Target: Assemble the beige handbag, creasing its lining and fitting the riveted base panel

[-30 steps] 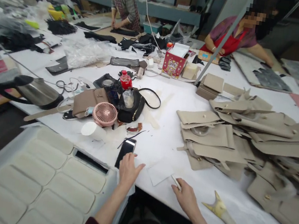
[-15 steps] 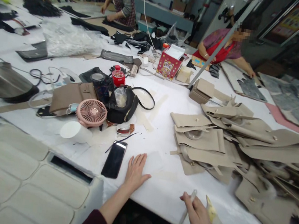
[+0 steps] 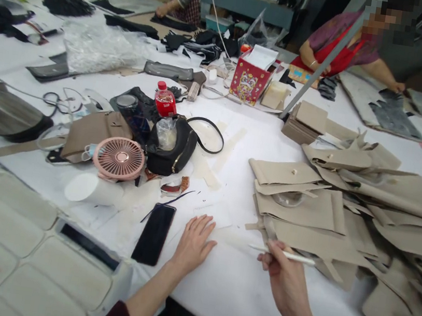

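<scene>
My left hand [image 3: 194,244] lies flat on the white tabletop, fingers stretched out. Close to its left is a black smartphone [image 3: 153,233]. A faint, see-through sheet or template [image 3: 215,215] seems to lie by the fingertips; its outline is hard to make out. In my right hand [image 3: 284,275] is a slim white pen-like tool [image 3: 301,258], pinched between thumb and fingers. Its thin end points left toward my left hand, above the table. Beyond and right of that hand spreads a pile of beige leather bag pieces [image 3: 298,207].
A pink fan [image 3: 120,158], white cup [image 3: 83,187], black bag [image 3: 171,147] and red-capped bottle [image 3: 165,100] crowd the left. A tray of pale rounded panels [image 3: 76,264] stands front left. A slanted metal pole [image 3: 321,69] rises behind. Two people work across the table.
My right hand has moved up and forward, and the tool has turned from upright to nearly level. My left hand stays flat by the phone. The view has shifted slightly.
</scene>
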Demonstrator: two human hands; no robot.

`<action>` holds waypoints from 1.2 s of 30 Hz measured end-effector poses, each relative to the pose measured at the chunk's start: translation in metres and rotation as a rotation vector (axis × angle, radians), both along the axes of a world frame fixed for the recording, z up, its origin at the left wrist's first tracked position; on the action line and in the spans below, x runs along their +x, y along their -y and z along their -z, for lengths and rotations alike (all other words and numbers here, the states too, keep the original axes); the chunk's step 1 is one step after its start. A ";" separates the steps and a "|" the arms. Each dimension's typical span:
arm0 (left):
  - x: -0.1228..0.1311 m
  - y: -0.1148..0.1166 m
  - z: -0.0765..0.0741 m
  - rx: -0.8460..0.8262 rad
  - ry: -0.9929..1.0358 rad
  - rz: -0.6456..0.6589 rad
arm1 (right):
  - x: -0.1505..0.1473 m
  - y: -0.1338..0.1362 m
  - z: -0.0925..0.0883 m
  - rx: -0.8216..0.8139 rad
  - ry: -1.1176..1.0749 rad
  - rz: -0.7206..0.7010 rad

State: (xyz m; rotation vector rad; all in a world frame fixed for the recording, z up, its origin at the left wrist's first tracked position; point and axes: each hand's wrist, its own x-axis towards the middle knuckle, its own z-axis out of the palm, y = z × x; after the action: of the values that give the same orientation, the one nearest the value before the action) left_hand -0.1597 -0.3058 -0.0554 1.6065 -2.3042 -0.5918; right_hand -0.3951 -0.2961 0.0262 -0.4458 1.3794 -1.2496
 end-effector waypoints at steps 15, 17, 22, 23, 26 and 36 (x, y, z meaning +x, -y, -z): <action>-0.061 0.026 0.031 -0.046 -0.026 0.155 | 0.052 0.071 0.051 -0.062 0.110 -0.029; -0.055 0.025 0.023 -0.064 -0.022 0.147 | 0.054 0.078 0.055 -0.063 0.091 -0.038; -0.038 0.032 0.021 -0.062 0.010 0.043 | 0.067 0.092 0.066 -0.106 0.090 -0.062; -0.037 0.035 0.024 -0.065 0.012 0.036 | 0.071 0.094 0.069 -0.117 0.076 -0.057; -0.043 0.042 0.037 -0.086 -0.006 0.016 | 0.082 0.103 0.080 -0.148 0.001 -0.033; -0.049 0.048 0.048 -0.148 -0.050 -0.002 | 0.082 0.121 0.116 -0.252 -0.241 -0.141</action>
State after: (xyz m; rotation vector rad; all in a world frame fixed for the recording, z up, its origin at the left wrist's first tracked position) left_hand -0.2086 -0.3534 -0.1030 1.5092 -2.2531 -0.4442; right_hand -0.3136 -0.4172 -0.0899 -0.8779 1.3680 -1.2889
